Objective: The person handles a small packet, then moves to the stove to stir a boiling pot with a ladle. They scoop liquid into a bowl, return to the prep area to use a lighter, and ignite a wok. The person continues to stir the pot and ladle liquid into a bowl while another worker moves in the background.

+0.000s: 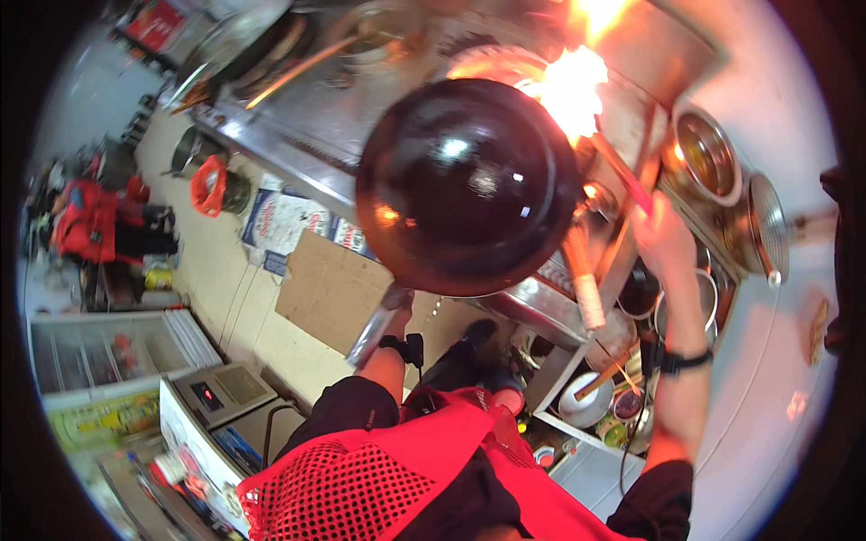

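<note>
A dark, round-bottomed wok [467, 189] is raised and tilted, with its shiny underside facing me. My left hand [404, 303] is at its lower edge, closed on the wok's handle and partly hidden by the wok and the metal handle. My right hand [663, 233] grips the red end of a long-handled utensil [619, 166]; its working end is lost in the glare. Bright flames [572, 88] rise beyond the wok's upper right rim. The inside of the wok is hidden.
Metal bowls [707, 155] and a perforated strainer [768, 226] stand at the right. A wrapped handle [585, 291] juts over the stove's steel edge [541, 297]. Flattened cardboard [331, 284] and a bin with a red bag [208, 186] are on the floor. Another person [88, 220] is far left.
</note>
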Demonstrator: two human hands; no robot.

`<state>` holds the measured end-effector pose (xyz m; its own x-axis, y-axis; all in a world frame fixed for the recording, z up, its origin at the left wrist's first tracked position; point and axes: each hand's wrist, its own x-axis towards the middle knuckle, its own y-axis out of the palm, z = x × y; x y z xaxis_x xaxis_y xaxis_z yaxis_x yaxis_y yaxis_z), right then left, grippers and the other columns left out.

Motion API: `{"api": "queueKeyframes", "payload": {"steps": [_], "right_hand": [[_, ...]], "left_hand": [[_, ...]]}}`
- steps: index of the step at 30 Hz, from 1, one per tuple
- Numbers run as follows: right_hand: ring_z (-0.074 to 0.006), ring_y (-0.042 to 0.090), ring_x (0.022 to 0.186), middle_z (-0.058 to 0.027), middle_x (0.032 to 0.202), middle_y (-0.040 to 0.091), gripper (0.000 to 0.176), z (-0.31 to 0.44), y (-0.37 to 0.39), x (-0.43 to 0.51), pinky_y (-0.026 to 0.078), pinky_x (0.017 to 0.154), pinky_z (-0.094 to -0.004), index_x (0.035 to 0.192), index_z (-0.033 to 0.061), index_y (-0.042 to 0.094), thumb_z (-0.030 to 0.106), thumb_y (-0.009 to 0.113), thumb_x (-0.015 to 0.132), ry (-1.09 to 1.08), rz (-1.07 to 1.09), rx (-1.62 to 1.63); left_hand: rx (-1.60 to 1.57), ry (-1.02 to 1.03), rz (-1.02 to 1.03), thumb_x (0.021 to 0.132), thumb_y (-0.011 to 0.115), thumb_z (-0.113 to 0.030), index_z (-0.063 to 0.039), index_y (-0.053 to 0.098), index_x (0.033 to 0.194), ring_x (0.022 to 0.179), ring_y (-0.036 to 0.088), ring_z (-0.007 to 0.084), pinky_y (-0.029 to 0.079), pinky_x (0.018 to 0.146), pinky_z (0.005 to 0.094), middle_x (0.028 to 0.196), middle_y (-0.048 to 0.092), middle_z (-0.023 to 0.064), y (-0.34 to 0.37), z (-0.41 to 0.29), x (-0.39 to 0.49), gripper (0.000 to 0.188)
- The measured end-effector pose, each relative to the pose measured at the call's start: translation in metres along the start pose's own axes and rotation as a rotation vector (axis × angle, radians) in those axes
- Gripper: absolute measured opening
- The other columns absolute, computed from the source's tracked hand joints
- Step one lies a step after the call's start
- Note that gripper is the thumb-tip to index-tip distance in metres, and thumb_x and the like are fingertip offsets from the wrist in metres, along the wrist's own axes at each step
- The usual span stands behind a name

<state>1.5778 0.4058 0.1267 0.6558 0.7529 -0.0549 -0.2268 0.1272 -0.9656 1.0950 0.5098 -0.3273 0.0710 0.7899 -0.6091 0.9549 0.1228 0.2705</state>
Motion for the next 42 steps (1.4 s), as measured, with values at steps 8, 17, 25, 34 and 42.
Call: {"api": "queueKeyframes", "payload": {"steps": [8, 17, 25, 34, 42], "right_hand": [[-0.0143, 0.052, 0.066, -0.0040, 0.082, 0.057, 0.021, -0.008, 0.029, -0.217, 0.041, 0.056, -0.0300, 0.110, 0.0024, 0.054, 0.019, 0.050, 0.098, 0.126, -0.283, 0.798], [-0.0052, 0.034, 0.039, -0.0015, 0.065, 0.050, 0.024, 0.173, 0.002, -0.356, 0.023, 0.034, -0.0190, 0.110, 0.0075, 0.052, 0.024, 0.047, 0.094, 0.067, 0.414, 1.554], [-0.0069, 0.041, 0.045, -0.0040, 0.068, 0.053, 0.026, 0.344, 0.028, -0.413, 0.029, 0.039, -0.0201, 0.113, 0.0053, 0.049, 0.024, 0.047, 0.095, -0.278, 0.856, 1.422], [-0.0059, 0.044, 0.051, -0.0022, 0.072, 0.055, 0.027, 0.620, 0.162, -0.457, 0.034, 0.044, -0.0200, 0.119, 0.0029, 0.049, 0.014, 0.049, 0.094, -0.509, 1.132, 1.131], [-0.0079, 0.052, 0.060, -0.0034, 0.075, 0.059, 0.030, 0.779, 0.231, -0.491, 0.041, 0.052, -0.0231, 0.117, 0.0001, 0.052, 0.016, 0.055, 0.092, -0.589, 1.263, 0.879]], "left_hand": [[-0.117, -0.061, 0.024, 0.092, 0.063, -0.012, -0.005, 0.047, 0.137, 0.092, 0.062, 0.0159, 0.051, 0.077, 0.0290, 0.109, 0.065, 0.0047, -0.094, -0.138, -0.057, 0.048], [0.191, 0.011, -0.033, 0.094, 0.064, -0.023, -0.011, 0.050, 0.136, 0.100, 0.063, 0.0154, 0.051, 0.083, 0.0330, 0.116, 0.066, 0.0025, -0.236, -0.281, -0.208, 0.046], [0.125, 0.015, -0.093, 0.095, 0.062, -0.020, -0.008, 0.049, 0.137, 0.089, 0.065, 0.0118, 0.056, 0.077, 0.0282, 0.113, 0.067, 0.0052, -0.394, -0.320, -0.250, 0.045], [0.253, 0.035, -0.065, 0.094, 0.063, -0.025, -0.008, 0.055, 0.133, 0.096, 0.061, 0.0108, 0.050, 0.084, 0.0281, 0.114, 0.066, 0.0031, -0.577, -0.410, -0.288, 0.043], [0.285, 0.191, 0.036, 0.095, 0.064, -0.026, -0.005, 0.052, 0.136, 0.103, 0.060, 0.0133, 0.049, 0.089, 0.0296, 0.119, 0.065, 0.0051, -0.604, -0.475, -0.336, 0.048]]}}
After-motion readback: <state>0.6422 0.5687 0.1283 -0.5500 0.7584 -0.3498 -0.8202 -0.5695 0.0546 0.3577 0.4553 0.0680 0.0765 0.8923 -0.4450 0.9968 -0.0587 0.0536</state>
